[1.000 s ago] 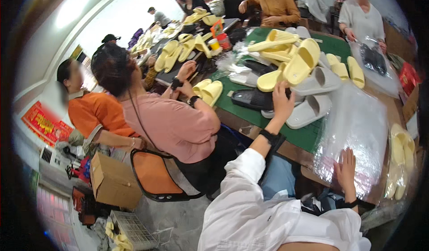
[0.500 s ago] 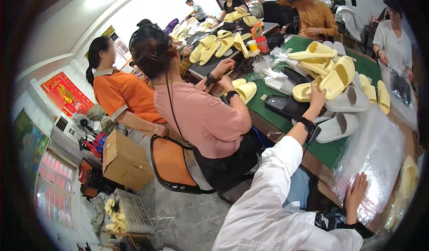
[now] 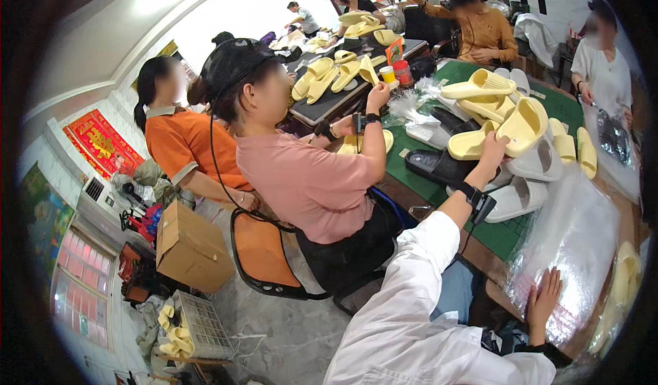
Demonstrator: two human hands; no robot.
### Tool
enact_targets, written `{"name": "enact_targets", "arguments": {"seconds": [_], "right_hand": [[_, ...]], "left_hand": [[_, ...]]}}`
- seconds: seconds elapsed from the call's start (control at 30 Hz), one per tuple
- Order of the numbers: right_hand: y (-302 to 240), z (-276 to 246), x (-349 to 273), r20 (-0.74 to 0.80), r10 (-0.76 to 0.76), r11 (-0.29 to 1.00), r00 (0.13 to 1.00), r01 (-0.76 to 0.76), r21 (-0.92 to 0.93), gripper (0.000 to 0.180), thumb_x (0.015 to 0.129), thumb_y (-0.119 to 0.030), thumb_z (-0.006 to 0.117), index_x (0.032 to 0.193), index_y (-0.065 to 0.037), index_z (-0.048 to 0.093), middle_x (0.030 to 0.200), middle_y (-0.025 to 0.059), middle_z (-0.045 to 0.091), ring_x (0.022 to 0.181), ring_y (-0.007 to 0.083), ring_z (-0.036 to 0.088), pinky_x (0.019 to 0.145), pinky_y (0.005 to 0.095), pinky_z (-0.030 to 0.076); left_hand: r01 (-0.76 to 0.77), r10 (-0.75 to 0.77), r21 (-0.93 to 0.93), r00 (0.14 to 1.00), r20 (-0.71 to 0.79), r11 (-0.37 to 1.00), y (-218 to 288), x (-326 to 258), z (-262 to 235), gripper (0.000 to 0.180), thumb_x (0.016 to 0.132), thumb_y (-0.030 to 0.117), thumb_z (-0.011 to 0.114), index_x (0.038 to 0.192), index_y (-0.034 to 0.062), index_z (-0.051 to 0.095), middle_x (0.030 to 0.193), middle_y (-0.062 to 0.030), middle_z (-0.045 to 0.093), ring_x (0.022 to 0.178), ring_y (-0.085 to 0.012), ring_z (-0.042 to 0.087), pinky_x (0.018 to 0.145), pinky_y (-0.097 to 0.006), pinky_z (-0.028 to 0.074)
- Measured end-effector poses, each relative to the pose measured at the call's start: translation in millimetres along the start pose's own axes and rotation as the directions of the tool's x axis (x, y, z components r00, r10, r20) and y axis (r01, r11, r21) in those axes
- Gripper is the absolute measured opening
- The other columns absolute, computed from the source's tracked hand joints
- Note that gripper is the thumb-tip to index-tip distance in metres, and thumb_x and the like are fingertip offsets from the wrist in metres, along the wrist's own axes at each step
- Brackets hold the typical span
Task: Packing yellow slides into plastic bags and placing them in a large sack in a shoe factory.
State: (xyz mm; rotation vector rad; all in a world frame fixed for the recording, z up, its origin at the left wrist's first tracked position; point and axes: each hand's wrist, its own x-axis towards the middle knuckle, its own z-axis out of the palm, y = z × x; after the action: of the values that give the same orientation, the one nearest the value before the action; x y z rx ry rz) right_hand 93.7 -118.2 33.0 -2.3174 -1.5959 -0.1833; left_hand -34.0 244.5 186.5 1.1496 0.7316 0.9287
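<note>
Cardboard box (image 3: pixel 194 248) and orange chair (image 3: pixel 264 251) stand at the left, beside a co-worker in a pink shirt (image 3: pixel 308 179). Next, on the green mat (image 3: pixel 497 234), black, yellow and grey slippers lie loosely heaped. There the left hand (image 3: pixel 492 148) has its fingers curled around the edge of a yellow slipper (image 3: pixel 469 143), with a second yellow slipper (image 3: pixel 526 126) just beside; how firmly it grips, I cannot tell. Farther right, the right hand (image 3: pixel 546 296) lies flat, fingers spread, on clear plastic bags (image 3: pixel 579 224), grasping nothing. At the far right, a yellow pair (image 3: pixel 622 279) seems already wrapped in plastic; the slipper at the left hand and the heap are unbagged, so much appears left.
</note>
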Motion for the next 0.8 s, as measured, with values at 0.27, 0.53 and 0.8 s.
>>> {"name": "enact_targets", "arguments": {"seconds": [0.27,0.53,0.8], "right_hand": [[-0.9,1.0,-0.4,-0.036,-0.039,0.999,0.999,0.039,0.0,0.054,0.087,-0.023,0.048,0.135,-0.003,0.036,0.143,0.0178,0.029,0.134,0.0337,0.023,0.11,0.0462,0.014],[-5.0,-1.6,-0.3,-0.052,-0.045,0.998,0.998,0.046,0.03,0.052,0.086,-0.022,0.049,0.133,-0.002,0.037,0.142,0.0187,0.031,0.133,0.0341,0.025,0.11,0.046,0.015],[-0.1,2.6,-1.0,-0.043,-0.017,0.999,0.999,0.018,0.028,0.053,0.085,-0.022,0.051,0.132,-0.003,0.038,0.141,0.0194,0.031,0.132,0.0347,0.025,0.11,0.0455,0.015]], "left_hand": [[-0.158,0.165,-0.186,0.986,0.019,0.97,25.2,-17.3,21.2,0.036,0.086,0.016,0.051,0.117,0.0019,0.041,0.098,-0.0096,0.056,0.073,-0.0143,0.058,0.057,-0.025,0.05],[-0.349,0.372,-0.305,0.928,0.017,0.886,41.2,-54.0,47.8,0.035,0.088,0.014,0.044,0.122,0.008,0.035,0.103,-0.0069,0.052,0.076,-0.0102,0.053,0.057,-0.023,0.045],[-0.378,0.43,-0.356,0.899,0.078,0.855,38.1,-125.1,95.3,0.043,0.092,0.012,0.044,0.13,0.0027,0.027,0.117,-0.0103,0.045,0.107,-0.0152,0.044,0.091,-0.027,0.038]]}}
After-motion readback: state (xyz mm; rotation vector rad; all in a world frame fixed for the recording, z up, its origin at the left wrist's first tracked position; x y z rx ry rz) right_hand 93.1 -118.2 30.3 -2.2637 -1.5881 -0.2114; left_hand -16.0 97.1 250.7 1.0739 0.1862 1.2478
